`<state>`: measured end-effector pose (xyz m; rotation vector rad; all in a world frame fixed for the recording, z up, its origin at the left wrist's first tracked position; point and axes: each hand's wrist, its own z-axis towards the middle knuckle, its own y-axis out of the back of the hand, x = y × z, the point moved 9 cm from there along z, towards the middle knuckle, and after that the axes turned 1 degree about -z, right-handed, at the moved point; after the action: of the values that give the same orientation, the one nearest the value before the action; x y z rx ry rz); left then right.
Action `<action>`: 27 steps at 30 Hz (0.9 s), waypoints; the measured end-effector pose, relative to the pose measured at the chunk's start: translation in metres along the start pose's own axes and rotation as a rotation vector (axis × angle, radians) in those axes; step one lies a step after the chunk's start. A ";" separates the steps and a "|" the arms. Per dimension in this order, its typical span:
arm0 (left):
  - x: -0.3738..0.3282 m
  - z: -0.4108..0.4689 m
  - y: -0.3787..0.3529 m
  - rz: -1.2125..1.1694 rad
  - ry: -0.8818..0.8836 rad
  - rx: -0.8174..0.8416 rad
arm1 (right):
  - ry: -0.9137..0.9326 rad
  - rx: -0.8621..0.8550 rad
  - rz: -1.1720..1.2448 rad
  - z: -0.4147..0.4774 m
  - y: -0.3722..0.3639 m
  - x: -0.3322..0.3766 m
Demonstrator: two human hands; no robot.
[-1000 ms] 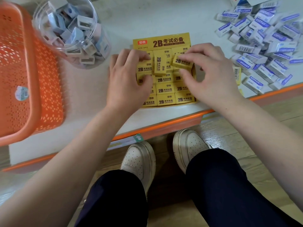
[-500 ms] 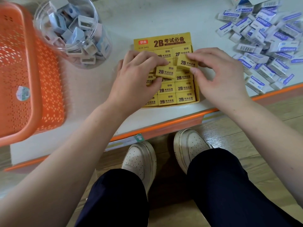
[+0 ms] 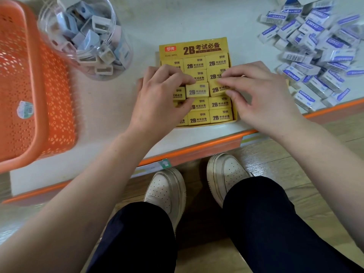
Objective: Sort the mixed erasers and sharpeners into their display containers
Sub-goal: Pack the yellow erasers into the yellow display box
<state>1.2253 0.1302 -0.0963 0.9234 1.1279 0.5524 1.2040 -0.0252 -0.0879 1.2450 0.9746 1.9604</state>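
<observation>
The yellow display box point(image 3: 194, 48) lies flat on the desk point(image 3: 177, 18), close to its front edge, with the printed flap on the far side from the person. Inside it the yellow 2B erasers point(image 3: 219, 104) lie label up in 3 columns, packed side by side so that every label reads the same way, as a shop display needs.

The left hand point(image 3: 157, 101) reaches in from the left. Its grip is clamped on the centre eraser point(image 3: 197, 90), with the forefinger on the far edge and the thumb on the near edge. This piece looks a little raised above its neighbours, so the hand is probably seating it into the row. The right hand point(image 3: 262, 97) comes from the right, and its grip is closed on the right-column eraser point(image 3: 216, 89) of the same row, which lies slightly tilted. Most likely the 2 hands work together because in a tight row 1 piece can pop up when another is pressed down.

The clear plastic jar point(image 3: 126, 52) stands at the back left, just beside the orange basket point(image 3: 38, 79), and it holds the sharpeners point(image 3: 86, 34). That part of the sorting seems well advanced. The white and blue erasers point(image 3: 319, 56) lie in a loose heap at the right, well apart from the yellow box. They appear to wait for their own container.
</observation>
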 end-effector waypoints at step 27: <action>0.012 0.008 0.012 -0.054 0.048 -0.013 | -0.090 -0.056 0.074 0.002 0.001 -0.002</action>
<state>1.2380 0.1433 -0.0918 0.8695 1.1876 0.5395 1.2063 -0.0270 -0.0878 1.3428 0.8346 1.9554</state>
